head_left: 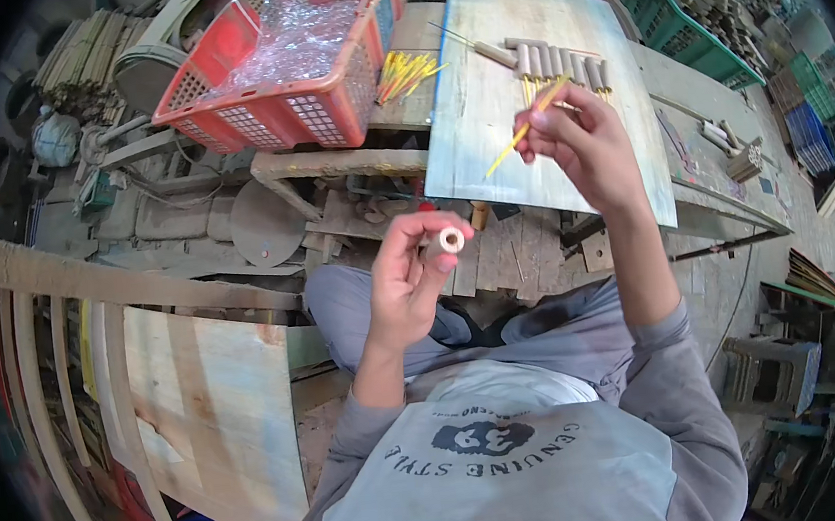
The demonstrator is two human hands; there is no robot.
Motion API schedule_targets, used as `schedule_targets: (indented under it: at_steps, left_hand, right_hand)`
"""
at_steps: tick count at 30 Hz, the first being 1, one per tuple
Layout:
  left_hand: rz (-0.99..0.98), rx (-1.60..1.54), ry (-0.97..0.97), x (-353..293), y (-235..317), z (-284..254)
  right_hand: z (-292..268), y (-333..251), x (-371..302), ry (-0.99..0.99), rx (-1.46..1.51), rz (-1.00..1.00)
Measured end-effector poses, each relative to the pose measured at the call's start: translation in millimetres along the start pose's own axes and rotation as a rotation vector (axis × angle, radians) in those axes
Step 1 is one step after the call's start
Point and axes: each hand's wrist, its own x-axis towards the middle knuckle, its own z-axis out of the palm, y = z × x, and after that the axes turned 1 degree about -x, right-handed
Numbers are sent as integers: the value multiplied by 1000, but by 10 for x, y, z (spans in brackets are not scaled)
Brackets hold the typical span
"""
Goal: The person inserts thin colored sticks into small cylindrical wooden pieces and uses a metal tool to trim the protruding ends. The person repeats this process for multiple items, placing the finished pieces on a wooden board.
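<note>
The short pale cardboard tube (450, 240), with its round open end facing the camera, was gripped between the thumb and fingers of the left hand (410, 283), raised above the lap. The right hand (582, 144) was closed in a pinch on a thin yellow stick (526, 130), held slanted with its free end pointing down and to the left, towards the tube but well apart from it.

Judged from this arrangement, the step in hand was fitting the stick into the tube. To do it well, the tube's open end should be kept steady and turned towards the stick, the stick lined up with the bore, and the pinch placed near the leading end so that the stick does not bend.

Beyond the right hand, a row of similar tubes with yellow sticks (559, 61) lay on the pale, worn wooden board (487, 143) that served as the table. A loose bundle of yellow sticks (407, 74) lay at the board's left edge, just beside a red plastic mesh basket (263, 115) holding clear crumpled film. Green crates (687, 29) of stock stood farther right.
</note>
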Motion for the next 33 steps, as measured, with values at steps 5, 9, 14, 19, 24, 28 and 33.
schedule_targets:
  at_steps: [5, 9, 14, 19, 24, 28, 33]
  left_hand:
    - [15, -36, -61, 180, -24, 222]
    - [9, -55, -120, 222, -27, 311]
    - [21, 32, -135, 191, -4, 355]
    - [79, 255, -139, 156, 24, 311]
    - [-6, 243, -165, 131, 119, 331]
    - [-7, 211, -187, 144, 92, 329]
    - [10, 227, -224, 165, 83, 316]
  right_hand:
    - [155, 1, -606, 140, -10, -318]
    - [221, -79, -845, 224, -17, -493]
    - [268, -79, -969, 216, -244, -562]
    - [312, -70, -984, 182, -368, -606]
    - [311, -98, -962, 159, -456, -634]
    - [316, -134, -976, 176, -429, -611]
    - [306, -142, -981, 165, -439, -597]
